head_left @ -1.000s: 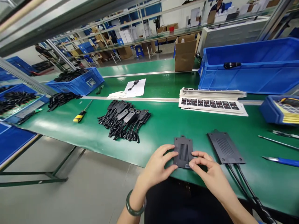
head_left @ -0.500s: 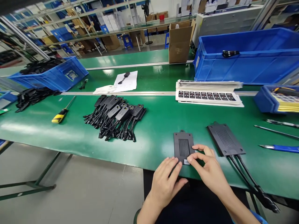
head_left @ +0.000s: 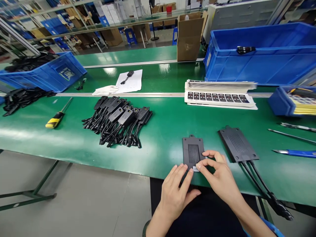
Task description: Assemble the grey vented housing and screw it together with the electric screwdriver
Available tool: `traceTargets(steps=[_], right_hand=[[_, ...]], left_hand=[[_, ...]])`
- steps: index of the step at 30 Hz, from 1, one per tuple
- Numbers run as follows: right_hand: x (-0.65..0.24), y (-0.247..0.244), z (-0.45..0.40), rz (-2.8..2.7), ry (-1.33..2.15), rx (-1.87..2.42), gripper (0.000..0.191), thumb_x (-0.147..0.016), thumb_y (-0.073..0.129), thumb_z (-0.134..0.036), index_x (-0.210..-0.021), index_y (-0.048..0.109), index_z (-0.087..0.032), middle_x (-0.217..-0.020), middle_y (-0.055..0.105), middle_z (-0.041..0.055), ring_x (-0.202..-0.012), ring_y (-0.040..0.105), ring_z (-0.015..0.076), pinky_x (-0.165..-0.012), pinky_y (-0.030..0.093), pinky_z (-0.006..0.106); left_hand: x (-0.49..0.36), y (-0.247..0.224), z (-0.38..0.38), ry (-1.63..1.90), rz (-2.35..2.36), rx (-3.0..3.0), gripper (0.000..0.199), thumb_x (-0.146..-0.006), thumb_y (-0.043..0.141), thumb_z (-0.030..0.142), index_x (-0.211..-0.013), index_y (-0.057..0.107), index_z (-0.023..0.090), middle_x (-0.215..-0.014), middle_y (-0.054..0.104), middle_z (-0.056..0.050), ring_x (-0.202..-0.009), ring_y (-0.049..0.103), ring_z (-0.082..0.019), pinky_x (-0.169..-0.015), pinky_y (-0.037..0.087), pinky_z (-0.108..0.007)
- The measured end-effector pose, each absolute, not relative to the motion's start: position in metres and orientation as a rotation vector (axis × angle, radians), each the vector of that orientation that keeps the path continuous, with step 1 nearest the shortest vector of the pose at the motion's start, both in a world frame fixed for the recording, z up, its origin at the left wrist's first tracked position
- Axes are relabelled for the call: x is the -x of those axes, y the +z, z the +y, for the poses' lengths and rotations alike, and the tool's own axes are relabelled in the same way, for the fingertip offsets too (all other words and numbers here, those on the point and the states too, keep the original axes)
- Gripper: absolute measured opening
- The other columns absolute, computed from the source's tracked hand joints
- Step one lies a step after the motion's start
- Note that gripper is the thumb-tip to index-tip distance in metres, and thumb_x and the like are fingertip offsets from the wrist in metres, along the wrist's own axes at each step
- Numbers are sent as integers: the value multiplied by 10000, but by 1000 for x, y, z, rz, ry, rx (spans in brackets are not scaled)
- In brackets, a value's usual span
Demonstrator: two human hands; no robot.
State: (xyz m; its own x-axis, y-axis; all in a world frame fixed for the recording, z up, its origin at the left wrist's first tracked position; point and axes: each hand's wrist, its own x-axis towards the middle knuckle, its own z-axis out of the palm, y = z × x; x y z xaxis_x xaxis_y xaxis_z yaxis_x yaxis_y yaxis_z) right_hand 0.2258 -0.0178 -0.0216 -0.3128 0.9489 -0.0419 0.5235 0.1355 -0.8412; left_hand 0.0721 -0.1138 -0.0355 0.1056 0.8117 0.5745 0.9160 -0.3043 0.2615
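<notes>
A flat black slotted cover (head_left: 193,152) lies on the green table in front of me, with a small white label (head_left: 196,169) at its near edge. My left hand (head_left: 175,191) rests its fingertips on the cover's near left corner, fingers spread. At the label's right end, the thumb and forefinger of my right hand (head_left: 219,174) come together, while another finger touches the cover's right edge. To the right lies a black box (head_left: 237,144) with two thick cables.
Left of the cover lie a pile of small black cabled units (head_left: 118,120) and a yellow-black screwdriver (head_left: 55,119). Label sheets (head_left: 219,96) are stacked behind. A blue-handled knife (head_left: 296,153) is at the right; blue bins (head_left: 261,67) stand at the back.
The camera view has shifted slightly, so the table items sit a little higher and further left. Both hands keep nearly the same place on the cover and label.
</notes>
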Motion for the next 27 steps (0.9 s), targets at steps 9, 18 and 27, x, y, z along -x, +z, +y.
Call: traceTargets(steps=[9, 18, 27], right_hand=[[-228, -24, -19, -1908, 1087, 1405, 255, -845, 579, -428, -695, 706, -265, -1112, 561, 84, -1103, 482, 314, -964, 355, 541], [-226, -24, -19, -1893, 1080, 1402, 240, -840, 591, -421, -690, 703, -271, -1109, 566, 75, -1104, 482, 314, -971, 345, 535], [-227, -24, -20, -1888, 1078, 1400, 237, -846, 588, -418, -692, 698, -275, -1105, 561, 68, -1106, 478, 310, -977, 338, 540]], left_hand=[[-73, -39, -115, -957, -1769, 2204, 477, -942, 509, 496, -1216, 640, 128, -1149, 671, -150, -1158, 616, -241, -1021, 497, -397], [-74, -37, -114, -963, -1763, 2199, 444, -940, 502, 509, -1196, 662, 183, -1150, 651, -144, -1150, 615, -238, -1000, 510, -411], [-74, -37, -114, -958, -1759, 2187, 435, -944, 491, 508, -1175, 673, 188, -1142, 643, -141, -1142, 614, -236, -992, 515, -415]])
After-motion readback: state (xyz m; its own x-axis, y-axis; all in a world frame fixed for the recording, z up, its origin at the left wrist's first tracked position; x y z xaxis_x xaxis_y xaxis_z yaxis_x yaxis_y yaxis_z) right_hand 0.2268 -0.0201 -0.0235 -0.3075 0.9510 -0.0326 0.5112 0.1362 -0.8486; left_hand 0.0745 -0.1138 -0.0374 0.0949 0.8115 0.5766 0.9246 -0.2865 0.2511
